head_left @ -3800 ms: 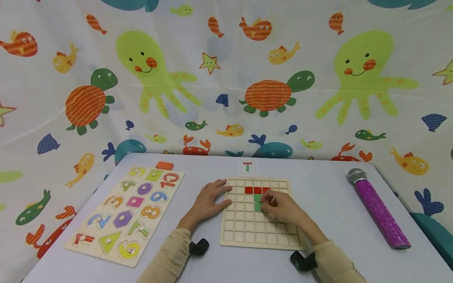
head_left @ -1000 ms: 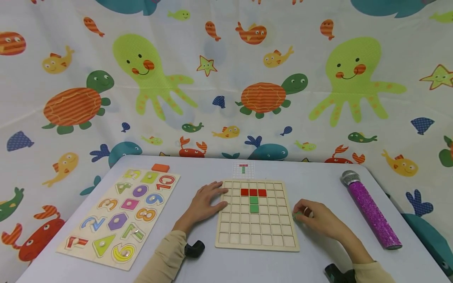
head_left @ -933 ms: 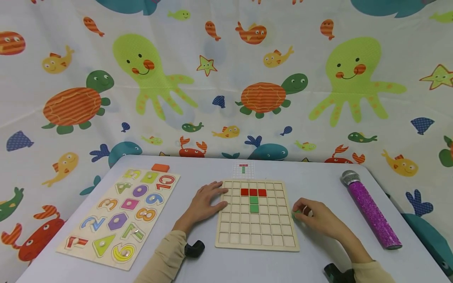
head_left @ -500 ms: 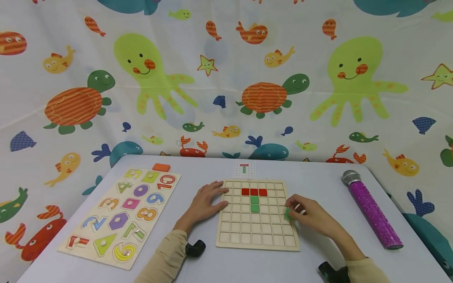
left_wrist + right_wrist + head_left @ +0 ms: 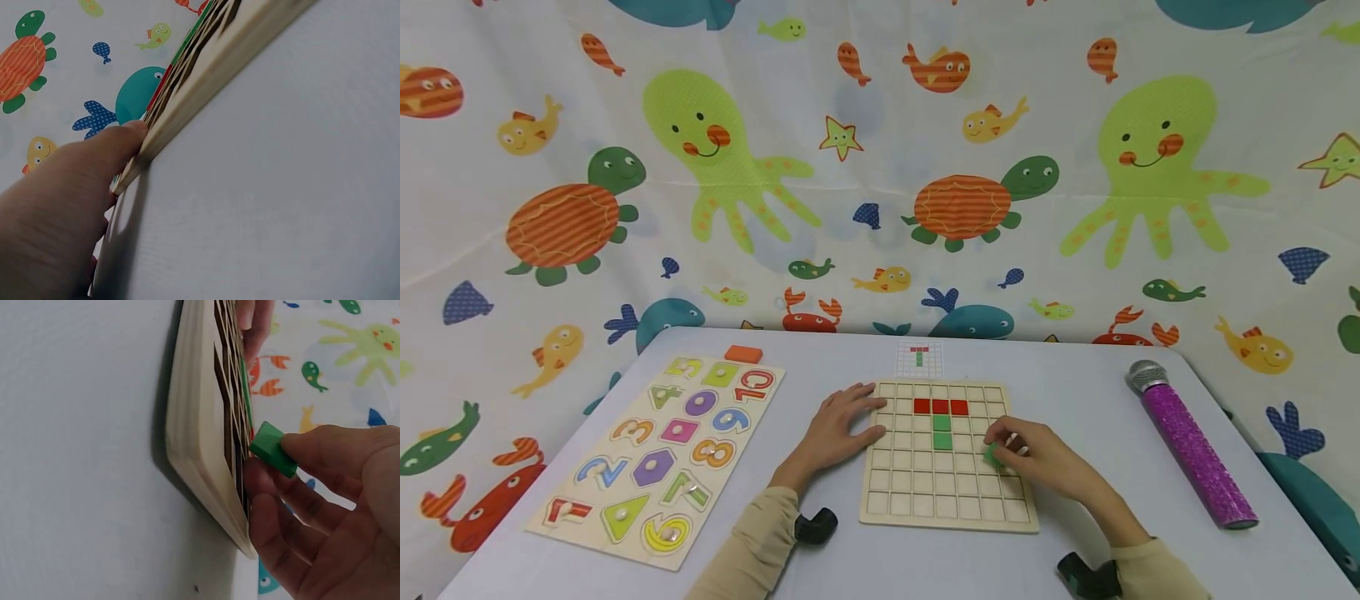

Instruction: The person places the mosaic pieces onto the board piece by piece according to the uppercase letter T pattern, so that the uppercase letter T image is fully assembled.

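Note:
A wooden grid board (image 5: pixel 902 504) lies flat on the table, with red squares (image 5: pixel 940 407) in a row and green squares (image 5: pixel 942 422) in a column below their middle. My left hand (image 5: pixel 835 429) rests at the board's left edge, thumb and fingers fairly straight; in the left wrist view the thumb (image 5: pixel 119 147) touches the rim. Over the board's right part, my right hand (image 5: pixel 1037 450) pinches a green block (image 5: pixel 273 449) between thumb and fingers. That block (image 5: pixel 992 456) is partly hidden by the fingers in the head view.
A small printed card (image 5: pixel 919 359) with a T pattern lies behind the board. To the left is a number and shape puzzle (image 5: pixel 655 467), with an orange block (image 5: pixel 743 354) behind it. A glittery purple microphone (image 5: pixel 1198 450) lies at the right. A patterned cloth (image 5: pixel 880 183) hangs behind the table.
My right hand left the lower green square, went to the table right of the board, and has come back leftward over the board with a green block. The left hand keeps its place.

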`<move>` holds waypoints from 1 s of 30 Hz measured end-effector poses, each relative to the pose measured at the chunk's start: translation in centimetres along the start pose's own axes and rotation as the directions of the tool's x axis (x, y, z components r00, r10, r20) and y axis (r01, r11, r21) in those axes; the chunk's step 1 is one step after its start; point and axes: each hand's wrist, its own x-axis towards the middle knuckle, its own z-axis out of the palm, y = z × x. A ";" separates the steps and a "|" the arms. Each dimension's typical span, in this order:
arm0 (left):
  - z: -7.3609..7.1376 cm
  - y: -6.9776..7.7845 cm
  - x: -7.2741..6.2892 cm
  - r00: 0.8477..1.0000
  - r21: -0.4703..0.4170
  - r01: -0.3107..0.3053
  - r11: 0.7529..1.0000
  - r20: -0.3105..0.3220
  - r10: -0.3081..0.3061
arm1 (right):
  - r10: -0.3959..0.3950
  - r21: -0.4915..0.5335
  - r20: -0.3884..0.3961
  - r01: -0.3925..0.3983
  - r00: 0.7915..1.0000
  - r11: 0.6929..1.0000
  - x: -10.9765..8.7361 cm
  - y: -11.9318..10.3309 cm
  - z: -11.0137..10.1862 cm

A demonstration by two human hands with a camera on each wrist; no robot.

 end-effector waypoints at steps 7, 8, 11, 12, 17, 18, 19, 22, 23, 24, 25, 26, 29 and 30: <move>0.0 0.0 0.0 1.000 -0.010 0.000 1.000 0.005 0.000 | 0.034 0.011 -0.012 -0.034 0.999 0.999 0.6 -0.3 0.7; 0.0 0.0 0.0 1.000 -0.009 0.000 1.000 0.004 0.001 | 0.036 0.019 -0.013 -0.036 0.999 0.999 0.7 -0.3 0.7; 0.0 0.0 0.0 1.000 -0.002 0.000 1.000 0.004 0.000 | 0.037 0.035 -0.011 -0.037 0.999 0.999 1.0 -0.4 1.0; 0.0 0.0 0.0 1.000 -0.001 0.000 1.000 0.004 0.000 | 0.037 0.038 -0.009 -0.037 0.999 0.999 1.0 -0.5 1.1; -0.1 0.1 0.0 1.000 -0.002 -0.009 1.000 -0.012 0.009 | 0.023 0.052 -0.009 -0.022 1.000 0.998 1.4 -1.0 1.4; -0.1 0.2 0.0 1.000 -0.003 -0.014 1.000 -0.017 0.014 | 0.022 0.056 -0.010 -0.022 1.000 0.998 1.5 -1.1 1.5; -0.1 0.2 0.0 1.000 -0.001 -0.016 1.000 -0.018 0.016 | 0.019 0.059 -0.012 -0.018 1.000 0.998 1.6 -1.1 1.6; -0.3 0.3 -0.1 1.000 0.000 -0.020 1.000 -0.017 0.020 | 0.003 0.063 -0.013 -0.002 1.000 0.998 1.9 -1.4 1.9; -0.3 0.3 -0.1 1.000 0.003 -0.017 1.000 -0.014 0.017 | 0.000 0.062 -0.013 0.001 1.000 0.998 2.0 -1.5 2.0; -0.3 0.3 0.0 1.000 0.002 -0.018 1.000 -0.014 0.018 | -0.005 0.061 -0.013 0.006 1.000 0.998 2.1 -1.5 2.1; -0.3 0.3 0.0 1.000 0.003 -0.018 1.000 -0.013 0.018 | -0.015 0.057 -0.015 0.016 1.000 0.998 2.1 -1.6 2.2; -0.3 0.3 0.0 1.000 0.001 -0.020 1.000 -0.016 0.020 | -0.020 0.055 -0.016 0.021 1.000 0.998 2.2 -1.6 2.2; -0.2 0.3 0.0 1.000 0.001 -0.024 1.000 -0.020 0.024 | -0.023 0.055 -0.019 0.024 1.000 0.998 2.2 -1.8 2.4; -0.2 0.3 0.0 0.999 0.002 -0.024 1.000 -0.021 0.024 | -0.019 0.055 -0.021 0.020 1.000 0.998 2.2 -1.8 2.4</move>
